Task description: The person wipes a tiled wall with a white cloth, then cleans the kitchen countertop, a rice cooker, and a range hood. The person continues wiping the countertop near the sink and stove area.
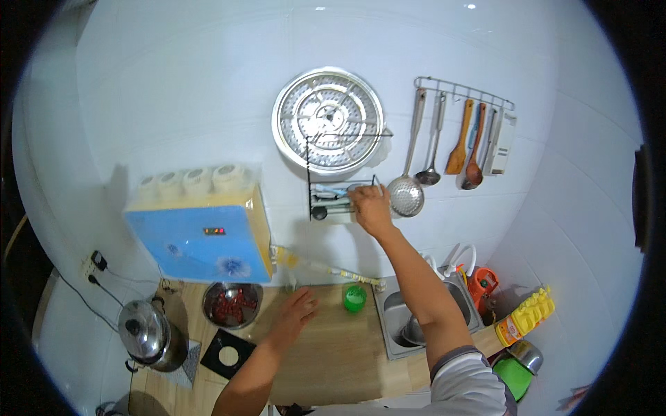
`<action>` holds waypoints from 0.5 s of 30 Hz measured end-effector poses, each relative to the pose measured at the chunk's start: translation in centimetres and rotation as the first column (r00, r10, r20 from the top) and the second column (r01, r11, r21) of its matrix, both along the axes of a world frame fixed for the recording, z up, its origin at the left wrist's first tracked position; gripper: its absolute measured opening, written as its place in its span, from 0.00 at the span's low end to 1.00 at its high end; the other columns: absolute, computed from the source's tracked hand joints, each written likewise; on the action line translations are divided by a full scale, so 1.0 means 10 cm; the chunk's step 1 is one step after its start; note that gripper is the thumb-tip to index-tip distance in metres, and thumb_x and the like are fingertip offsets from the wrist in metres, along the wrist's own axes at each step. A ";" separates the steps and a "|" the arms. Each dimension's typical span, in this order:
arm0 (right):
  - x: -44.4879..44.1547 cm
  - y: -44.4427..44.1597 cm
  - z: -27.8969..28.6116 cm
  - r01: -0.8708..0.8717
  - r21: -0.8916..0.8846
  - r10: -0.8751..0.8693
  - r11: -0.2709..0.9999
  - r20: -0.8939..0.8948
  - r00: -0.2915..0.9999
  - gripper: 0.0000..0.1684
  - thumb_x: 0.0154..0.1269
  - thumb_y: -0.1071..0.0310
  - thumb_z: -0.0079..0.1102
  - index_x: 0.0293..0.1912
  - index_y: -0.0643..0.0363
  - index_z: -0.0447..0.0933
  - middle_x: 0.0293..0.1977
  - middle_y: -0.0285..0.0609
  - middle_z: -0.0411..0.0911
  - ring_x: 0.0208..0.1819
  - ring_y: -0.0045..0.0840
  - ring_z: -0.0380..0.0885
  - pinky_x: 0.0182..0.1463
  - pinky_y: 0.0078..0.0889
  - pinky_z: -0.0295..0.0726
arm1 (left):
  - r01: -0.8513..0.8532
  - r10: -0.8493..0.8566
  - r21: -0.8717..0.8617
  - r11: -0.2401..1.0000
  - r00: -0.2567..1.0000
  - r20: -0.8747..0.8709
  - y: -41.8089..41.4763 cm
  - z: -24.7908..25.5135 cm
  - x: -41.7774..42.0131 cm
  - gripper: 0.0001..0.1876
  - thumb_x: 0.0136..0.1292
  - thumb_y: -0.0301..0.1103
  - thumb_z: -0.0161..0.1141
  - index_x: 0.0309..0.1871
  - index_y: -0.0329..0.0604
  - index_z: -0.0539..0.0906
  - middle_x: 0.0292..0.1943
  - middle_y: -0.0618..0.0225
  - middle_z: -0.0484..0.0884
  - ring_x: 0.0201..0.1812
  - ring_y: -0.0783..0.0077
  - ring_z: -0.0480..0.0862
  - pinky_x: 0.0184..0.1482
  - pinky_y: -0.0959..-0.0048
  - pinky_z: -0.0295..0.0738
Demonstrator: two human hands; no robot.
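Observation:
My right hand (371, 208) reaches up to the right end of a black wire wall rack (309, 177); its fingertips are among the utensils there, and whether they grip one cannot be told. A light blue-handled utensil (330, 191) and a round black item (319, 213) lie in the rack. Over the wooden counter (328, 359), my left hand (297, 313) is held with nothing visible in it, close to a clear glass-like item (291, 283) by the wall. A green cup (355, 298) with pale contents stands to its right, and a metal bowl (232, 305) of red pieces to its left.
A round steamer tray (329, 119) hangs above the rack. Ladles and spatulas hang from a rail (463, 91), including a perforated skimmer (406, 196). A steel sink (395, 301) is at right, with yellow bottles (525, 316) beyond. A lidded pot (148, 338) and black square plate (227, 353) are left, below a blue-fronted box (208, 242).

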State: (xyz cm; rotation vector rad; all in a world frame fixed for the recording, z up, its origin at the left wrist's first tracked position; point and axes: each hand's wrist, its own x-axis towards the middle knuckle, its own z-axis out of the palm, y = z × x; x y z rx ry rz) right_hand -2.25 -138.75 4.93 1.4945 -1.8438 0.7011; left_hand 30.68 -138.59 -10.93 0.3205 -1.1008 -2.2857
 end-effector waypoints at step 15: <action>3.49 1.37 -2.82 -0.867 0.312 0.471 0.389 0.741 0.478 0.20 0.59 0.75 0.65 0.53 0.58 0.80 0.52 0.49 0.80 0.57 0.47 0.75 0.61 0.46 0.75 | -0.090 0.689 -0.725 0.683 -0.250 0.680 2.61 -2.12 3.40 0.31 0.58 0.28 0.64 0.67 0.39 0.73 0.69 0.48 0.72 0.69 0.44 0.72 0.69 0.54 0.70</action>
